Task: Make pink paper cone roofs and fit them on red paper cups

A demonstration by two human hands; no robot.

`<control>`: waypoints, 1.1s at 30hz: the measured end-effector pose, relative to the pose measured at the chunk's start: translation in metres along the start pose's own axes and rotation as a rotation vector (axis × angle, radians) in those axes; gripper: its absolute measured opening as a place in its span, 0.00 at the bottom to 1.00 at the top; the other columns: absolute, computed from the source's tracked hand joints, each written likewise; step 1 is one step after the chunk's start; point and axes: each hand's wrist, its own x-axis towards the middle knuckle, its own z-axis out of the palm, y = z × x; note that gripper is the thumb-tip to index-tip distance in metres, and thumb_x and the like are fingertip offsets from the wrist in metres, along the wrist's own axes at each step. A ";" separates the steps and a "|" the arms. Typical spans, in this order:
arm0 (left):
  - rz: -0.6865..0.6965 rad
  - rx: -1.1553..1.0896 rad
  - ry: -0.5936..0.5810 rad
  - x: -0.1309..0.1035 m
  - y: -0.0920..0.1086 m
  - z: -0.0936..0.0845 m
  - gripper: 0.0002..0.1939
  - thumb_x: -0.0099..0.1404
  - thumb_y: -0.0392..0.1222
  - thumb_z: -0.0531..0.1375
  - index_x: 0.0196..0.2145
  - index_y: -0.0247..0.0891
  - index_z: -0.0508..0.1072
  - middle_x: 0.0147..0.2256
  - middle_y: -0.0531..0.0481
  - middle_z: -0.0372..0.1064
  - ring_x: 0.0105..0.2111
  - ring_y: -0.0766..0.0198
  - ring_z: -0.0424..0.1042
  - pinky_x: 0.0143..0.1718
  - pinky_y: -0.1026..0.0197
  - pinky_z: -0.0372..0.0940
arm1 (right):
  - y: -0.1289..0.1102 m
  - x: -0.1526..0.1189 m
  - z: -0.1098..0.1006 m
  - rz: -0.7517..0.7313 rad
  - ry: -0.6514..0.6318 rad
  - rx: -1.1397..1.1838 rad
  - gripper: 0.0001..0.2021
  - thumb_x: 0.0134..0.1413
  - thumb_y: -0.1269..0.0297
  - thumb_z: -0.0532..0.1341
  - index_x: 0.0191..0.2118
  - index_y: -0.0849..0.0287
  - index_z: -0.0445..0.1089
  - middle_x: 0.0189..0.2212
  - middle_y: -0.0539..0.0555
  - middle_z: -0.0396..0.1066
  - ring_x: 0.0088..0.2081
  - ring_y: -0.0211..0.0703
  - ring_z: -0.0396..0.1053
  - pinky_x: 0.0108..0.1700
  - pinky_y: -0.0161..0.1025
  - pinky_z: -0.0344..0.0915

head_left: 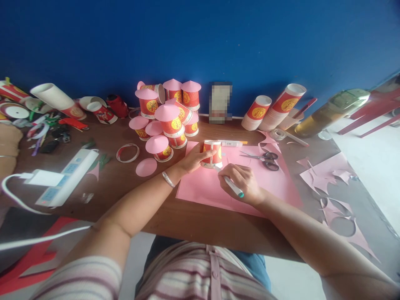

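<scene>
My left hand (197, 157) is closed round a red paper cup (217, 147) with yellow print, upside down on a pink paper sheet (200, 187). In my right hand (245, 180) is a white marker (233, 186) with a teal end, gripped like a pen. Its tip points at the cup's lower rim; whether it touches is too small to tell. Behind the cup lies another white marker (229, 143) with an orange end. Black-handled scissors (265, 157) rest on the sheet, right of my right hand.
Several cups with pink cone tops (168, 114) stand at the back left. Stacked paper cups (283, 106) and a bottle (333, 112) are at the back right. Pink paper scraps (340, 225) lie on the right, a white power strip (68, 177) on the left.
</scene>
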 end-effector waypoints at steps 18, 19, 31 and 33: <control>0.004 0.006 -0.022 0.001 -0.004 -0.004 0.21 0.62 0.53 0.69 0.46 0.38 0.75 0.39 0.46 0.74 0.40 0.59 0.75 0.39 0.59 0.70 | -0.002 0.002 -0.003 -0.027 -0.035 0.015 0.10 0.57 0.79 0.59 0.37 0.54 0.63 0.24 0.46 0.68 0.22 0.35 0.62 0.26 0.34 0.58; 0.007 0.007 -0.025 0.001 -0.004 -0.004 0.21 0.62 0.53 0.69 0.46 0.38 0.75 0.39 0.46 0.74 0.40 0.59 0.75 0.39 0.59 0.70 | -0.001 0.001 -0.003 -0.026 -0.039 0.015 0.10 0.56 0.78 0.59 0.37 0.54 0.63 0.24 0.46 0.68 0.22 0.35 0.62 0.26 0.34 0.57; 0.013 0.009 -0.021 0.001 -0.005 -0.005 0.21 0.62 0.53 0.69 0.46 0.37 0.74 0.38 0.47 0.73 0.37 0.61 0.73 0.38 0.61 0.69 | 0.001 -0.001 -0.001 -0.013 -0.029 -0.018 0.09 0.58 0.78 0.58 0.37 0.55 0.63 0.25 0.46 0.69 0.22 0.35 0.62 0.26 0.34 0.57; 0.016 0.011 -0.016 0.001 -0.005 -0.005 0.21 0.61 0.53 0.69 0.46 0.37 0.74 0.38 0.47 0.73 0.37 0.61 0.73 0.38 0.61 0.69 | 0.002 -0.001 -0.001 -0.006 -0.022 -0.037 0.09 0.58 0.77 0.58 0.37 0.55 0.63 0.25 0.46 0.69 0.22 0.35 0.62 0.26 0.35 0.57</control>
